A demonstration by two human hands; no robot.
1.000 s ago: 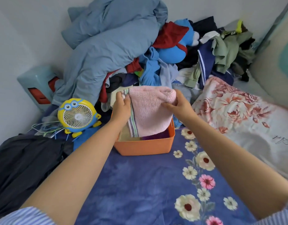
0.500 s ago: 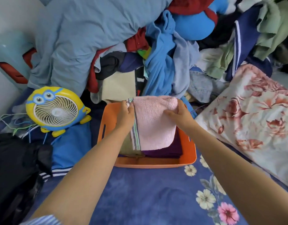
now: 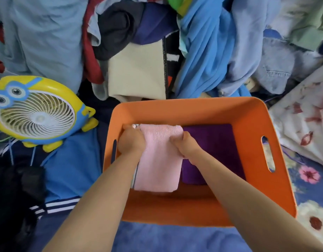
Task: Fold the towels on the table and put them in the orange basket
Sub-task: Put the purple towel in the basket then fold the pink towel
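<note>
The orange basket (image 3: pixel 248 113) stands in the middle of the blue floral cover. Inside it, a folded pink towel (image 3: pixel 159 160) lies along the left side, next to a folded purple towel (image 3: pixel 215 142) on the right. My left hand (image 3: pixel 131 142) grips the pink towel's far left edge, close to the basket's left wall. On the towel's far right edge my right hand (image 3: pixel 186 144) holds on, fingers curled over it. Both forearms reach over the basket's near rim.
A big heap of clothes (image 3: pixel 202 42) rises just behind the basket. A yellow and blue desk fan (image 3: pixel 35 113) sits to the left, with dark garments (image 3: pixel 15 193) below it. A floral pillow (image 3: pixel 306 115) lies at the right.
Both hands have lowered the pink towel from above the rim down into the basket. The view has come closer and looks more steeply down.
</note>
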